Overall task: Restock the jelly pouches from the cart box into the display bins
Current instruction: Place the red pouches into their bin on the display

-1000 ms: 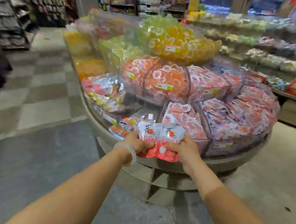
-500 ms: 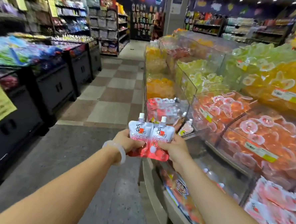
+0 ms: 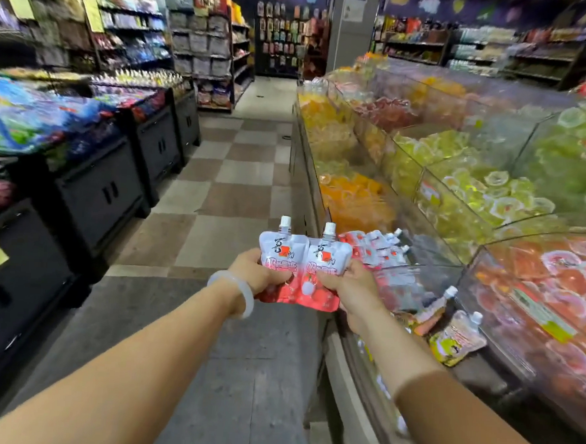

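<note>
Jelly pouches — two of them, white-topped with red bottoms and capped spouts — stand upright side by side in the person's grip: the left pouch (image 3: 282,255) pinched low by the left hand (image 3: 258,271), the right pouch (image 3: 326,263) pinched low by the right hand (image 3: 351,287). Fingers (image 3: 326,278) of each hand curl round a pouch's lower edge, thumbs in front, so both are clenched on their loads and nothing hangs loose.

Compared with a second ago, the view has swung from the rounded end of the display to its long aisle side, and the pouches have been carried along — held at the same height, just off the near left edge of the stand. That suggests the person is walking them to their slot.

Just right of the hands, a clear bin (image 3: 414,284) already holds matching stocked pouches (image 3: 372,247); it looks the likely target. Farther right and far along the stand sit bins of orange jelly cups (image 3: 354,198) and green ones (image 3: 485,189). A pale bangle (image 3: 235,295) circles the left wrist.
</note>
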Demonstrator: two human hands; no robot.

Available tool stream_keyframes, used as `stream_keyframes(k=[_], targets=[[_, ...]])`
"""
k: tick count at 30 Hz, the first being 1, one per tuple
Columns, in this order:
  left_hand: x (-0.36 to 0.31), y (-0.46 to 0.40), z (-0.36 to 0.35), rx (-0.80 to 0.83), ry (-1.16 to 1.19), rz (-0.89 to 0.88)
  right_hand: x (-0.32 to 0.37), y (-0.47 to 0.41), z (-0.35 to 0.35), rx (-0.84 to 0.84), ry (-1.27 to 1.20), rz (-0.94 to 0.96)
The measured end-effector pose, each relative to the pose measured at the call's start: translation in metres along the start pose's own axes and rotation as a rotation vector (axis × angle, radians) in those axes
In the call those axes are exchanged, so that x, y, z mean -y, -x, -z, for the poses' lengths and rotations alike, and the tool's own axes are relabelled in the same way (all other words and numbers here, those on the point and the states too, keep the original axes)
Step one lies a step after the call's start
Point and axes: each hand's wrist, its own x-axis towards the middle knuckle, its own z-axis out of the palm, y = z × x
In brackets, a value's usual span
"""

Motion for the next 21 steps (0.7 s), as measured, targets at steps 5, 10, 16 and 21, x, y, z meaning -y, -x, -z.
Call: stream_keyframes(k=[5,10,16,21], targets=[[-0.017,-0.079,0.007,0.109,0.001,0.014,0.008,-0.058,-0.014,-0.065,-0.012,0.019],[-0.032,-0.158,-0.026,0.224,-0.118,0.007,0.018,-0.116,0.010,-0.201,0.088,0.032],[-0.048,-0.251,-0.079,0.349,-0.249,0.001,0.013,-0.196,0.041,-0.407,0.128,-0.066],[-0.066,-0.305,-0.124,0.479,-0.421,0.006,0.015,-0.224,0.056,-0.621,0.054,-0.129]])
